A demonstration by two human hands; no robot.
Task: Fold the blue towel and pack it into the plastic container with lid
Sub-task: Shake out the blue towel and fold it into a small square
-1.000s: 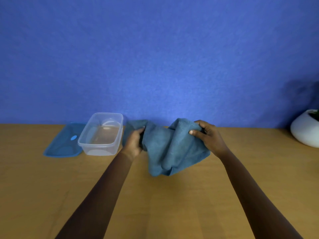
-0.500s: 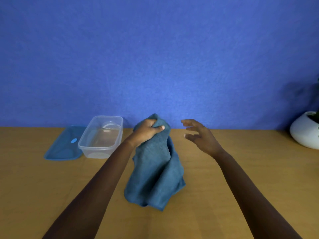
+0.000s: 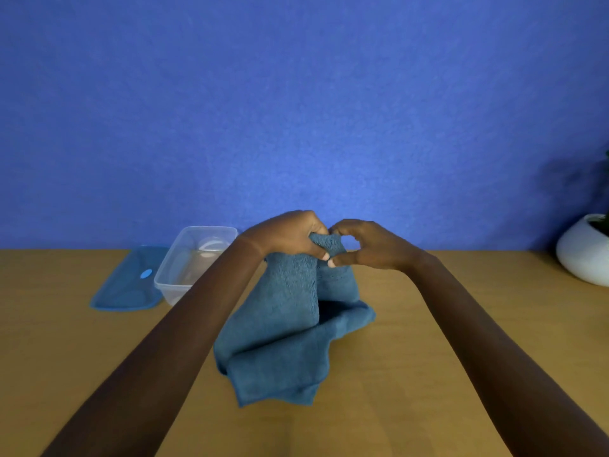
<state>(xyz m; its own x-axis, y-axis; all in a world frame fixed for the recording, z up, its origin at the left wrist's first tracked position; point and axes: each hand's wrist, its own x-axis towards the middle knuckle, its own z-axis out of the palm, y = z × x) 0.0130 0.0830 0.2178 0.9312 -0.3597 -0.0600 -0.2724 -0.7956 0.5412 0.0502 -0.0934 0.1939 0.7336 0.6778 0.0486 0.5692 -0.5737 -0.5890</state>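
The blue towel hangs bunched from both hands at the table's middle, its lower part heaped on the wood. My left hand grips the towel's top edge. Right beside it, my right hand pinches the same top edge between thumb and fingers. The clear plastic container stands open and empty at the back left, partly hidden by my left forearm. Its blue lid lies flat on the table just left of it.
A white round planter sits at the far right by the blue wall. The wooden table stretches across the whole foreground.
My right hand, which had let go and hovered open, has come back and pinched the towel's top edge next to my left hand. The towel hangs raised, its lower part on the table.
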